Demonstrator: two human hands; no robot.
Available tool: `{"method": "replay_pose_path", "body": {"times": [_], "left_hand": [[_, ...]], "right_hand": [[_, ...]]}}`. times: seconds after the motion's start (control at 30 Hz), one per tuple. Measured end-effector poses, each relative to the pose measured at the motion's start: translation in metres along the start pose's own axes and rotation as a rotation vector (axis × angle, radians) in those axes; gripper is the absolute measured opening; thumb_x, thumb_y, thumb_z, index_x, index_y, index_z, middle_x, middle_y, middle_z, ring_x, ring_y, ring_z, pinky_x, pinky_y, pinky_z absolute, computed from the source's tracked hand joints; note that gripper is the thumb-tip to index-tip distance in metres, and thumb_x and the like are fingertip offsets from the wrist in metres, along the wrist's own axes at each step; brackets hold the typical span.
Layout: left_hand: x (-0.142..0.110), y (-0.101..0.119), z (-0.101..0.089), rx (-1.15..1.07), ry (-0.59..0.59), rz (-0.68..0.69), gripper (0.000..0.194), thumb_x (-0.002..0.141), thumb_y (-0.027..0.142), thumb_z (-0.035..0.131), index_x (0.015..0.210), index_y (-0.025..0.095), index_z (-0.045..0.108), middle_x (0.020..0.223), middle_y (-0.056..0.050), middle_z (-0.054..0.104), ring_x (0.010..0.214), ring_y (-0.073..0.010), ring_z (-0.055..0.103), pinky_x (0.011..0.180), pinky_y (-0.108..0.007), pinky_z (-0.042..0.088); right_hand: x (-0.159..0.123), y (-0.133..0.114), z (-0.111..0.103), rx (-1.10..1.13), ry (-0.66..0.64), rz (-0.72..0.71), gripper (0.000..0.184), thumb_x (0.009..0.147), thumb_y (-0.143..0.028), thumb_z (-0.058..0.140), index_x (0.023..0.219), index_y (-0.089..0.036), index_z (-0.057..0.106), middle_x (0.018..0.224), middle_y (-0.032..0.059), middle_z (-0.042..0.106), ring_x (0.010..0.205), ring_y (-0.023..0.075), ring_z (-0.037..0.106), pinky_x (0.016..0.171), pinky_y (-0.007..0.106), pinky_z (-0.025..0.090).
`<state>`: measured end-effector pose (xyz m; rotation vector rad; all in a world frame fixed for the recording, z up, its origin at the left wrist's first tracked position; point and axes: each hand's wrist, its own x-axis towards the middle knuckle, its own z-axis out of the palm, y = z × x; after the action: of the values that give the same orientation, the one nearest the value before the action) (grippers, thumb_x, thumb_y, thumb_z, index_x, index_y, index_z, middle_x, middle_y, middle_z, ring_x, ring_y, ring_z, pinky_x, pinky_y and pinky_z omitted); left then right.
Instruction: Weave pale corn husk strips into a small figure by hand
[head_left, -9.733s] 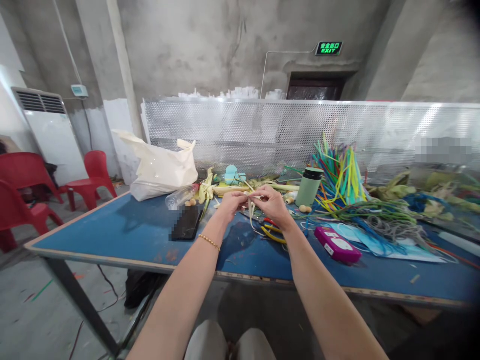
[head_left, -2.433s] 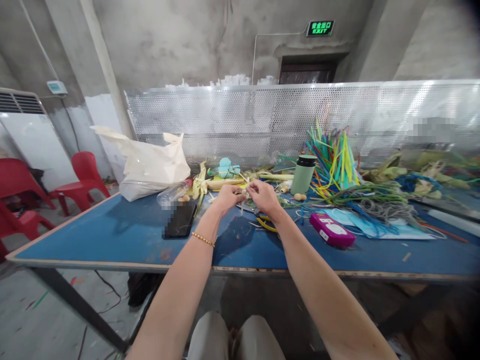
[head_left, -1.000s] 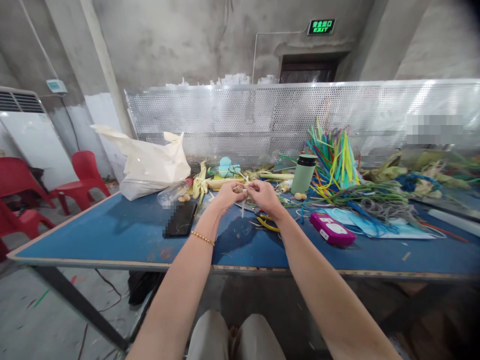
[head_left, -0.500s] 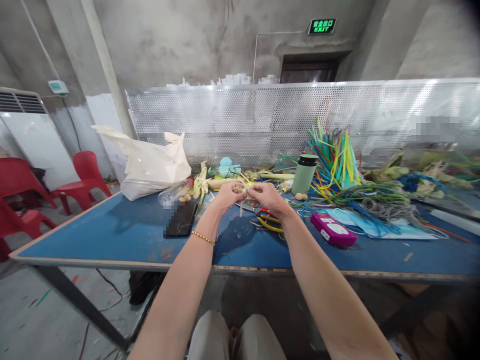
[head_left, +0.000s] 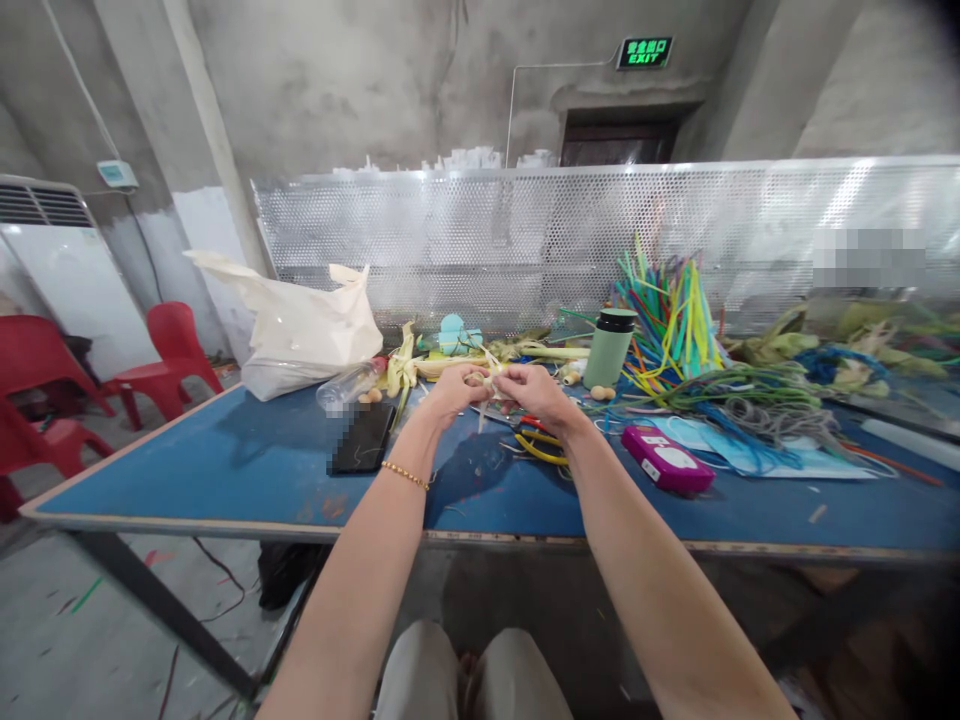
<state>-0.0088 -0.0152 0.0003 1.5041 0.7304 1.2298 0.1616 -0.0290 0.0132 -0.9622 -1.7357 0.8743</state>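
My left hand (head_left: 454, 393) is closed in a pinch above the blue table, on a small bundle of pale husk strips (head_left: 484, 413). From the right, my right hand (head_left: 537, 394) pinches the same bundle between thumb and fingers, almost touching the left. One strip hangs down between the hands and thin ends stick up above them; my fingers hide much of the bundle. Below my right hand lie yellow-handled pliers (head_left: 541, 449). Dried corn husks (head_left: 403, 368) are heaped just behind and left of my hands.
A white plastic bag (head_left: 311, 325), a clear bottle (head_left: 349, 385) and a dark phone (head_left: 361, 440) are on the left. To the right stand a green flask (head_left: 609, 347), a purple box (head_left: 667, 459), coiled cords (head_left: 780, 420) and colourful strips (head_left: 686, 320). A perforated metal screen (head_left: 480, 230) borders the back.
My fingers have shifted slightly on the bundle, and thin pale ends now rise higher between my hands. Both arms stay nearly in place; the things on the table have not moved.
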Motion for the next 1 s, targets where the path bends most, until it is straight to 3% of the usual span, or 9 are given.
{"method": "replay_pose_path", "body": {"times": [0.2, 0.4, 0.57, 0.7, 0.87, 1.0], "left_hand": [[0.0003, 0.0004, 0.001, 0.036, -0.02, -0.012, 0.025, 0.058, 0.009, 0.072, 0.082, 0.011, 0.066, 0.062, 0.005, 0.055, 0.057, -0.008, 0.046, 0.059, -0.024, 0.036], [0.0006, -0.001, -0.0002, 0.024, -0.051, 0.013, 0.029, 0.059, 0.01, 0.076, 0.087, 0.01, 0.067, 0.061, 0.005, 0.054, 0.057, -0.0071, 0.045, 0.059, -0.023, 0.035], [-0.0019, 0.0032, 0.0, -0.061, -0.118, 0.019, 0.029, 0.068, 0.031, 0.084, 0.079, 0.011, 0.066, 0.064, 0.001, 0.058, 0.058, -0.0092, 0.052, 0.059, -0.024, 0.037], [-0.0028, 0.0047, 0.0004, -0.059, -0.082, -0.067, 0.04, 0.077, 0.05, 0.078, 0.073, 0.012, 0.066, 0.065, -0.005, 0.064, 0.058, -0.0125, 0.057, 0.058, -0.026, 0.039], [-0.0018, 0.0031, 0.0018, 0.043, -0.035, -0.011, 0.031, 0.065, 0.036, 0.087, 0.068, 0.011, 0.07, 0.062, -0.004, 0.066, 0.054, -0.0092, 0.051, 0.055, -0.024, 0.034], [-0.0003, 0.0024, 0.0039, 0.04, 0.008, -0.016, 0.022, 0.067, 0.028, 0.082, 0.062, 0.011, 0.069, 0.059, -0.003, 0.065, 0.052, -0.0088, 0.049, 0.054, -0.024, 0.033]], "right_hand": [[-0.001, 0.0003, -0.0005, -0.081, -0.028, -0.054, 0.044, 0.076, -0.061, 0.076, 0.076, -0.017, 0.07, 0.067, 0.003, 0.069, 0.052, 0.0141, 0.06, 0.05, 0.026, 0.049], [0.0004, -0.001, 0.0, -0.105, -0.007, -0.056, 0.04, 0.072, -0.055, 0.079, 0.067, -0.018, 0.065, 0.063, 0.0036, 0.069, 0.049, 0.015, 0.06, 0.047, 0.026, 0.045], [-0.0004, -0.0043, -0.0012, -0.061, 0.035, -0.084, 0.039, 0.073, -0.053, 0.077, 0.066, -0.019, 0.061, 0.057, 0.0016, 0.066, 0.047, 0.0138, 0.057, 0.047, 0.026, 0.043], [-0.0016, -0.007, -0.0001, -0.035, 0.084, -0.107, 0.039, 0.072, -0.053, 0.077, 0.065, -0.02, 0.058, 0.055, 0.0008, 0.063, 0.046, 0.0135, 0.056, 0.047, 0.026, 0.043], [-0.001, -0.0075, 0.0021, -0.036, 0.108, -0.114, 0.039, 0.071, -0.053, 0.077, 0.066, -0.019, 0.06, 0.058, 0.0021, 0.065, 0.047, 0.0132, 0.055, 0.048, 0.026, 0.043], [0.0003, -0.0051, 0.0046, 0.016, 0.129, -0.088, 0.043, 0.067, -0.056, 0.082, 0.065, -0.019, 0.061, 0.059, 0.0016, 0.065, 0.046, 0.012, 0.054, 0.047, 0.026, 0.043]]}}
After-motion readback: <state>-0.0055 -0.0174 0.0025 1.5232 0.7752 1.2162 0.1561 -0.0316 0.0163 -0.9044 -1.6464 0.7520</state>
